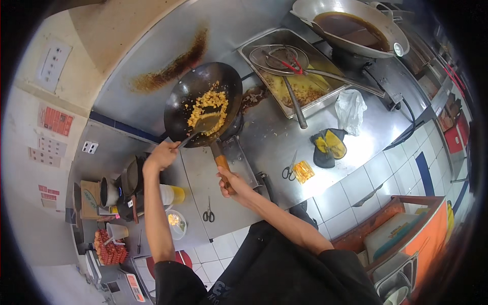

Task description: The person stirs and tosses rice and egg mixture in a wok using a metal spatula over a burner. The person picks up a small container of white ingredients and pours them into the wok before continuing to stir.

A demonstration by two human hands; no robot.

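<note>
My left hand (pixel 162 155) grips the handle of a metal wok spatula (pixel 206 122), whose blade rests among yellow fried rice or a similar crumbly food (pixel 209 103). The food lies in a dark wok (pixel 176 107) on a burner. My right hand (pixel 234 185) is closed around the wok's wooden handle (pixel 222 162). Below the wok, black scissors (pixel 208 215) lie on the steel counter. A second pair of scissors (pixel 289 172) lies further right, beside a yellow-orange packet (pixel 303 172).
Skimmers (pixel 280 60) rest over an oily steel tray (pixel 284 106). A large pan of dark oil (pixel 354 32) stands at upper right. A plastic bag (pixel 350 110) and a dark cloth with yellow (pixel 328 146) lie on the counter. Pans, a bowl (pixel 177 225) and stacked egg trays (pixel 108 249) are at left.
</note>
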